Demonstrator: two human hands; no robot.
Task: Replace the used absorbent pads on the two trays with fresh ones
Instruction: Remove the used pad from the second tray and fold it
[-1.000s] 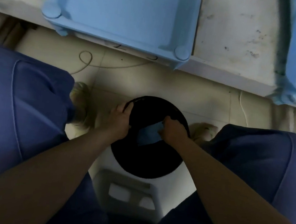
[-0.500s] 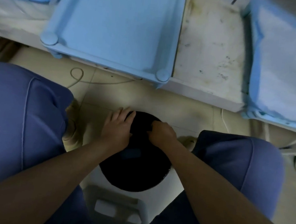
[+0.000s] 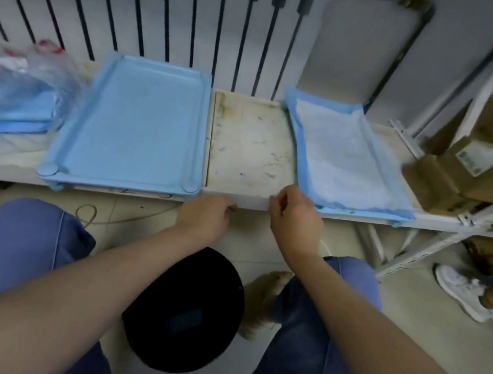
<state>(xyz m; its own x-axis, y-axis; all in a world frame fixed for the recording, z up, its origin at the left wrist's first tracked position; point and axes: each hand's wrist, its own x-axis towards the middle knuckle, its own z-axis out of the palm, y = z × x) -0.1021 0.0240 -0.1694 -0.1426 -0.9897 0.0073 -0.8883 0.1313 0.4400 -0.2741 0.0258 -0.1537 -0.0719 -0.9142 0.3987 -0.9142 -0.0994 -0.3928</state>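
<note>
Two blue trays sit on a low shelf. The left tray [image 3: 134,128] is bare, with no pad in it. The right tray [image 3: 360,214] is lined with a white absorbent pad [image 3: 340,158] edged in blue. Between my knees stands a bin lined with a black bag [image 3: 188,311], and a crumpled blue pad [image 3: 185,320] shows dimly inside. My left hand [image 3: 203,219] hovers at the shelf's front edge with curled fingers, holding nothing. My right hand [image 3: 294,215] is raised beside the right tray's near left corner, fingers loosely bent and empty.
A clear plastic bag with folded blue pads [image 3: 11,105] lies at the shelf's left end. A stained bare shelf board [image 3: 247,149] separates the trays. Cardboard boxes [image 3: 472,175] fill the rack at right. Another person's white shoe [image 3: 463,290] rests on the floor.
Both hands have left the black bin bag and risen to the shelf's front edge. The blue pad stays in the bin. My view has tilted up to the whole shelf.
</note>
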